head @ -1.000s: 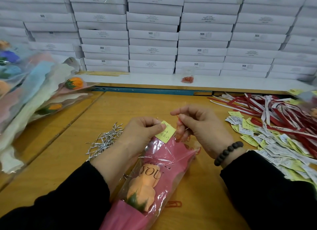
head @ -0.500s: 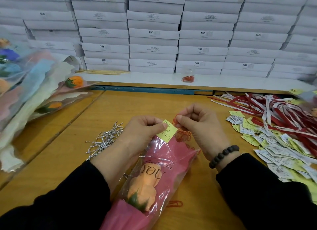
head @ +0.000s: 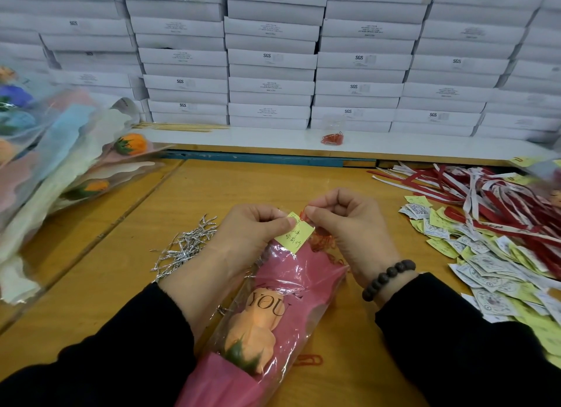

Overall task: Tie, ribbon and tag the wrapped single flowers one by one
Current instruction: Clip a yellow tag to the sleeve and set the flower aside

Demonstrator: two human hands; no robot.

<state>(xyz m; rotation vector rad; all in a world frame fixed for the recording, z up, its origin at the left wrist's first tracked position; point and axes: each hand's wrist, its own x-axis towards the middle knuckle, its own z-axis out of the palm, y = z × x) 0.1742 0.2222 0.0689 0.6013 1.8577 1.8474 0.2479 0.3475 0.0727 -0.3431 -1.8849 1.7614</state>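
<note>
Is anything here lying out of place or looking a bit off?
One small thing: a red paper clip lies loose on the wooden table beside the pink wrapped flower, apart from the red clips bunched on the white ledge. It looks dropped. Nothing seems damaged.

Both arms wear long black sleeves of a plain, matte fabric, with no visible print, seam detail or buttons. The left sleeve (head: 127, 346) ends just short of the wrist in a soft, slightly rounded cuff, leaving the left hand (head: 252, 233) and part of the forearm bare. The right sleeve (head: 461, 339) ends similarly behind the right hand (head: 349, 224). Just ahead of that cuff, the right wrist carries a bracelet (head: 387, 279) of dark, round, brownish-black beads strung in one row. Both hands are bare, without gloves.
</note>
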